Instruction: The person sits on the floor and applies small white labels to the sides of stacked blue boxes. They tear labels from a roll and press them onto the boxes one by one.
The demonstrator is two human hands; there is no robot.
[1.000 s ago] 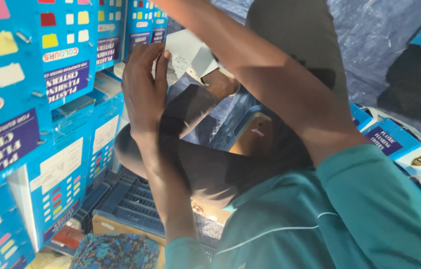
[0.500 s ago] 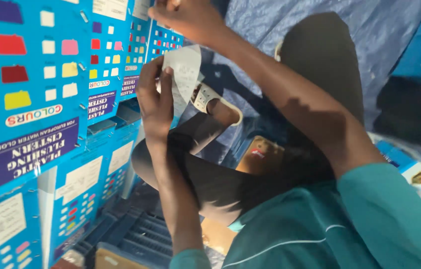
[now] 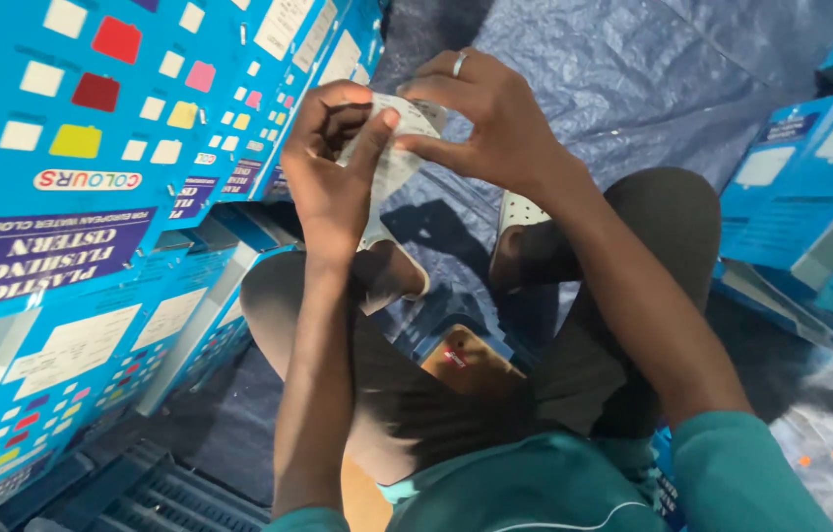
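- Stacked blue cartons (image 3: 92, 197), far left; colour-swatch panels outward; none in hand
- Left hand (image 3: 333, 167): grip pinched on white paper slip (image 3: 392, 158)
- Right hand (image 3: 495, 123), ringed: grip pinching the slip's far edge; slip held over the lap, seemingly mid-handling, not yet placed anywhere

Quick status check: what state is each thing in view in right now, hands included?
Left hand: raised, fingers pinching the paper slip.
Right hand: raised, gripping the slip's other edge.
Paper slip: held between both hands, crumpled.
Blue boxes: closed, stacked, some leaning.
Blue tarp: spread out, wrinkled.
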